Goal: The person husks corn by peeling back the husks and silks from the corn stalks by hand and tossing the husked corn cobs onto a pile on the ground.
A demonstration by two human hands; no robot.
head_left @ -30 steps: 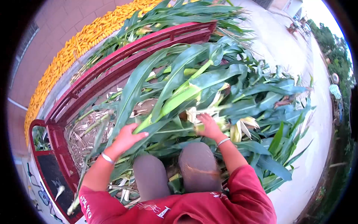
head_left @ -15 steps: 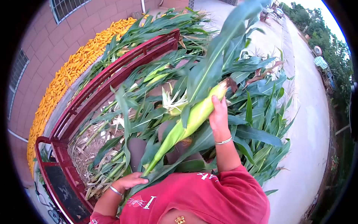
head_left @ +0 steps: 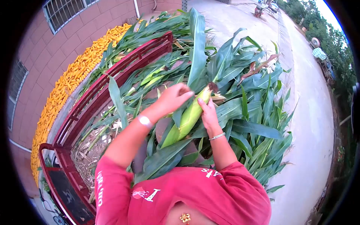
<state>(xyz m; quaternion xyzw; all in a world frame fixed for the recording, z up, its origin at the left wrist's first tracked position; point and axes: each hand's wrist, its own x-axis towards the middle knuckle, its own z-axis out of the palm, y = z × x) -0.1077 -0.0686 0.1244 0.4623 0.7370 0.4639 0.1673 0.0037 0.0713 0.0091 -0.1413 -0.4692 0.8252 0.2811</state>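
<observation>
My right hand (head_left: 210, 115) is clamped on the upper part of an ear of corn (head_left: 189, 118), green husk on, just below the dark silk (head_left: 213, 87). The ear is tilted over my lap: silk end up and away, butt end toward my chest. My left hand (head_left: 174, 98) is just beside the silk end, fingers bent in; can't tell whether they're touching husk or leaf, or fully together.

Handling well, my judgement: right-hand grip firm and low enough to leave the tip free, ear braced so it doesn't roll, left fingers right at the husk tip rather than out on a loose leaf. The broad corn leaf (head_left: 165, 159) across my lap could snag, so best kept off the ear.

Surface: a cart bed (head_left: 88, 150) littered with dry husk scraps and stalks, with a red side rail (head_left: 112, 75) on my left. A big pile of leafy cornstalks (head_left: 258, 123) on my right, close to the ear.

Setting: outdoors. Husked yellow cobs (head_left: 80, 69) along a block wall (head_left: 67, 33) with a barred window (head_left: 67, 13); pale paved road (head_left: 303, 123) to the right, trees (head_left: 330, 41) beyond.
</observation>
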